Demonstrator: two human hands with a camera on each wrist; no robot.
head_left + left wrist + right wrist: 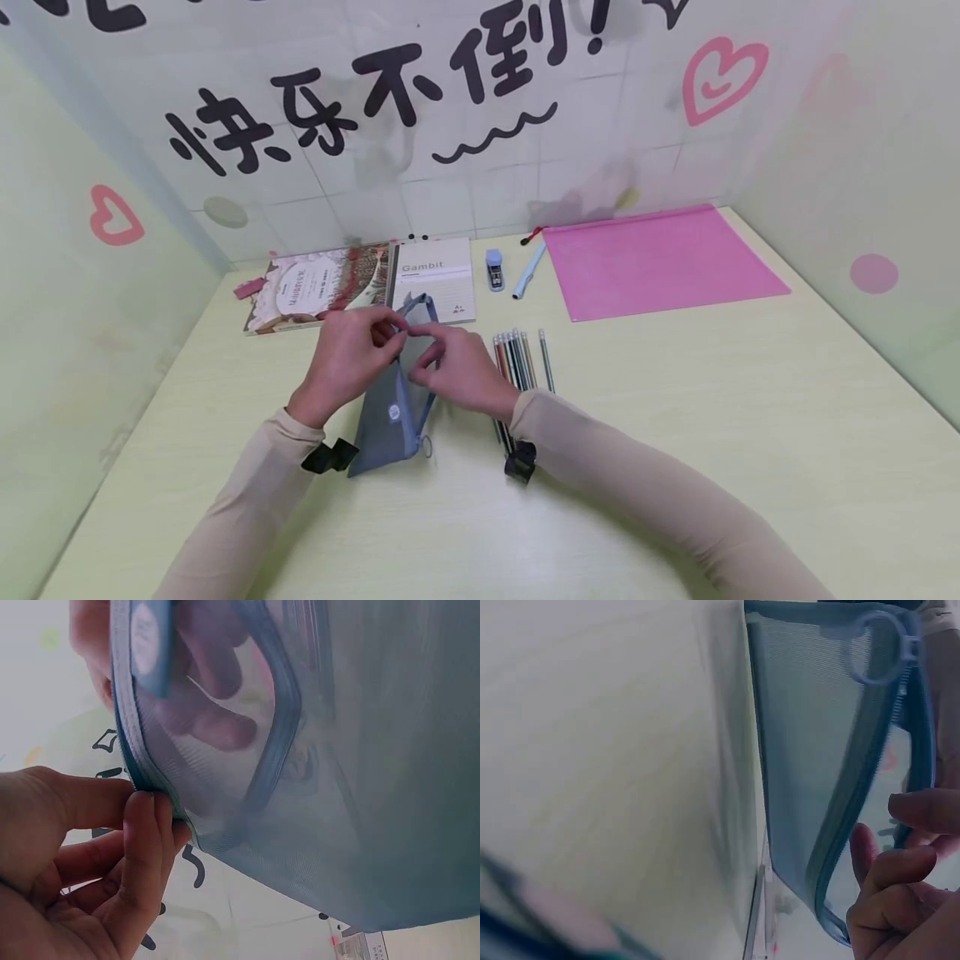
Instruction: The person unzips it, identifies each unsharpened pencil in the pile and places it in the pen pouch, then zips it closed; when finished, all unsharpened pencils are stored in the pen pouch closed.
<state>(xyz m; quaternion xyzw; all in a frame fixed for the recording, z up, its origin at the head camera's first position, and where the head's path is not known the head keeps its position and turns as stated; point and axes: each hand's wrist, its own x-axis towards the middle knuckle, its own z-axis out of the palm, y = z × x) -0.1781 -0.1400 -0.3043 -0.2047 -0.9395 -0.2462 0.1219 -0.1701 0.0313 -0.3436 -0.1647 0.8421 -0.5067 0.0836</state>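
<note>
Pouch: the blue pouch (381, 421) is held up on the table (637, 517), just left of the middle of the frame. Its mouth is spread wide at the top.
Zip: the zip (406, 408) looks undone, and its ring (427, 447) hangs at the near end.
Left hand: the rim of the pouch is pinched between thumb and fingers by the left hand (348, 354).
Right hand: the right hand (468, 371) is put at the mouth, with its fingers bent and a gap left under the pointing finger. Whether the rim is pinched by it cannot be told.
Pencils: a bunch of pencils (513, 354) is laid right of the pouch, partly hidden by the right arm. One lone pencil (547, 360) is set just beside it.
Done: the opening of the pouch seems to be done, or nearly so.
Left to do: the pencils are seen outside the pouch, and none can be clearly made out inside. If they are meant for it, that part seems not yet begun.
</note>
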